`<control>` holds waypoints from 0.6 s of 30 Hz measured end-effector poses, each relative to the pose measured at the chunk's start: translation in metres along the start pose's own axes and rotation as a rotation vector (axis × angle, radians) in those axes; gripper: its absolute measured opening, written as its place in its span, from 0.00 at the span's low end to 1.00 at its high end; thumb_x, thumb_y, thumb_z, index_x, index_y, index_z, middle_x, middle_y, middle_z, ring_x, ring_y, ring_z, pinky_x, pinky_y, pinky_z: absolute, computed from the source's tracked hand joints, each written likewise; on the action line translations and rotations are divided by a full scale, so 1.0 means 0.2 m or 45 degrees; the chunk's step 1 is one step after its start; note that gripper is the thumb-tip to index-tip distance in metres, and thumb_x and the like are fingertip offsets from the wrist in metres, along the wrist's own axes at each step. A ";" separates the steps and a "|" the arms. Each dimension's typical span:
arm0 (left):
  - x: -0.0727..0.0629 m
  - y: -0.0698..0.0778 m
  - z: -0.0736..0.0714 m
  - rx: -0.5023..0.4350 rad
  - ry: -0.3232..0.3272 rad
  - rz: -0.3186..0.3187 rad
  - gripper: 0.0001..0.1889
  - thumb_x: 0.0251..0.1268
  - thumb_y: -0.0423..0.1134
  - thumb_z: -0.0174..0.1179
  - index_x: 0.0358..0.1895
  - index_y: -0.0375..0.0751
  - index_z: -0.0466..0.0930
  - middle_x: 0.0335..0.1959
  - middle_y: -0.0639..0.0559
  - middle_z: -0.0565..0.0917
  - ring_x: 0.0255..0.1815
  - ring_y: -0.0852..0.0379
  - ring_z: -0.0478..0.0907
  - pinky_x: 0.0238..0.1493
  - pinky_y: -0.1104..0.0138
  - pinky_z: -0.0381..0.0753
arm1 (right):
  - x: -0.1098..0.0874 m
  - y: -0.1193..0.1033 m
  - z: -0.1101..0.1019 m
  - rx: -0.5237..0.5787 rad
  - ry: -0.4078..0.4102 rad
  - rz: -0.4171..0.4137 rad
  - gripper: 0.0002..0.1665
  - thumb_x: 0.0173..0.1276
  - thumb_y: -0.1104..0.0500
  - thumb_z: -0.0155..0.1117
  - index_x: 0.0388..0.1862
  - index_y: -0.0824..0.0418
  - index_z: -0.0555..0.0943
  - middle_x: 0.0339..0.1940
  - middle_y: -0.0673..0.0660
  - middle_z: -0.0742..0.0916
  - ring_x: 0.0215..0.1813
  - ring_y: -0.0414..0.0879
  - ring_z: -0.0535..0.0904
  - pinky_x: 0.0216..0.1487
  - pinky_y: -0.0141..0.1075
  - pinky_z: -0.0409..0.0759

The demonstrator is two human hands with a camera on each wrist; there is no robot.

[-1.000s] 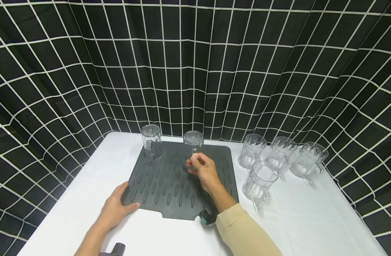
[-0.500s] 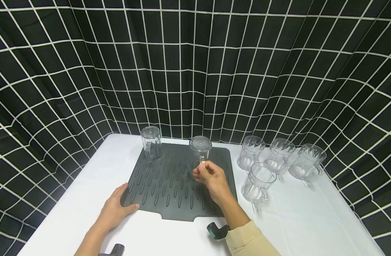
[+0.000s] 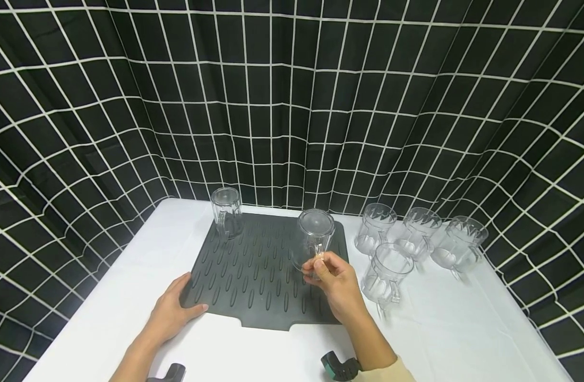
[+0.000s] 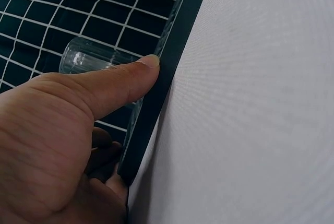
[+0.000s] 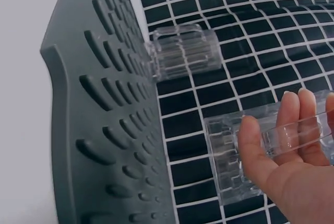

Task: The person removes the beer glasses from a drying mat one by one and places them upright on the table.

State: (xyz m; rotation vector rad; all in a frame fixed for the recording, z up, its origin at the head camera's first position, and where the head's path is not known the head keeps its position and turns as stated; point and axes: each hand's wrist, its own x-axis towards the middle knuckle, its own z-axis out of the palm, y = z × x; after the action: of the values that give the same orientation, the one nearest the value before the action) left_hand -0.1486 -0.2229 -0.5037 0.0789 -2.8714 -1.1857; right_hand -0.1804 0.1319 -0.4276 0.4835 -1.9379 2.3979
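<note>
My right hand [image 3: 337,281] pinches the handle of a clear glass mug [image 3: 316,236], which is upside down over the right part of the dark grey ridged mat [image 3: 254,276]. In the right wrist view, a gap shows between this mug's rim [image 5: 216,161] and the mat. My left hand [image 3: 171,310] rests at the mat's front left corner, thumb along the front edge and fingers at the left side; the left wrist view shows the thumb [image 4: 125,80] touching the edge. Another glass mug [image 3: 227,212] stands upside down at the mat's back left.
Several clear mugs stand upright on the white table [image 3: 464,329] right of the mat, the nearest mug [image 3: 387,270] close to my right hand. Dark gridded cloth [image 3: 254,106] rises behind and at both sides. Dark wrist devices [image 3: 338,366] are near both wrists.
My right hand has carried the inverted mug to the right and towards me, from the mat's back middle to its right part. The left hand has stayed at the mat's corner.
</note>
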 end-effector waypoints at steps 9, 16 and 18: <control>0.00 0.01 0.00 -0.003 -0.002 0.002 0.50 0.52 0.49 0.71 0.75 0.35 0.53 0.74 0.37 0.55 0.72 0.34 0.51 0.68 0.39 0.50 | -0.09 -0.04 -0.05 0.071 -0.013 -0.100 0.15 0.75 0.67 0.52 0.38 0.83 0.68 0.34 0.60 0.83 0.41 0.53 0.83 0.49 0.53 0.82; 0.00 0.00 0.01 -0.006 0.003 0.011 0.49 0.52 0.50 0.71 0.75 0.36 0.54 0.74 0.38 0.56 0.72 0.34 0.52 0.68 0.38 0.50 | -0.12 -0.07 -0.07 0.012 0.049 -0.201 0.12 0.72 0.70 0.55 0.38 0.84 0.71 0.28 0.58 0.84 0.35 0.49 0.84 0.42 0.43 0.85; 0.00 0.00 0.01 0.000 0.004 0.015 0.50 0.52 0.50 0.71 0.75 0.36 0.54 0.74 0.38 0.56 0.72 0.34 0.52 0.68 0.38 0.50 | -0.13 -0.07 -0.07 -0.037 0.083 -0.234 0.10 0.70 0.72 0.57 0.37 0.84 0.73 0.28 0.58 0.86 0.34 0.49 0.85 0.41 0.41 0.86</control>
State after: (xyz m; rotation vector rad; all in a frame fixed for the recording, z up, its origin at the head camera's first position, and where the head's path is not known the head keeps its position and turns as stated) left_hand -0.1489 -0.2215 -0.5038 0.0636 -2.8652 -1.1826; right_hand -0.1554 0.1542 -0.4228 0.5491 -1.8131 2.2413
